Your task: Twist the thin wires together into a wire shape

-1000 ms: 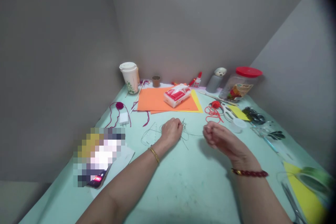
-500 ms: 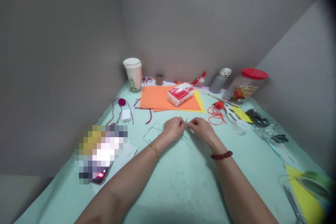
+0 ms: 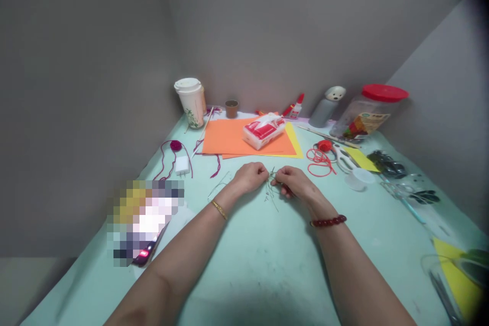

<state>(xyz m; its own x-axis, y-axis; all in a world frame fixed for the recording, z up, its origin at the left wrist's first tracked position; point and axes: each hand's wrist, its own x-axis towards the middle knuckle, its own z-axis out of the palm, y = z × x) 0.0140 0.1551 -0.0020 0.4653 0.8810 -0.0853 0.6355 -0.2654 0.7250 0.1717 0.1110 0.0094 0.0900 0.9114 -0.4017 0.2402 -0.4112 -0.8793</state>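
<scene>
Between my two hands, above the middle of the table, is a small bundle of thin dark green wire with loose ends hanging down. My left hand is closed, its fingertips pinching the bundle from the left. From the right, my right hand pinches the wire with thumb and forefinger, the other fingers curled beneath. Another loop of thin wire lies on the table left of my left hand. Exactly which strand each hand grips is too small to tell.
Behind my hands lie orange paper sheets with a tissue pack. Red yarn, scissors and a clear plastic cup are to the right. A charger and a blurred-out phone lie left; a lidded cup stands behind.
My right hand has turned slightly, with its lower fingers now showing under the thumb. More of the wire bundle shows between my hands. The whole view has shifted a little.
</scene>
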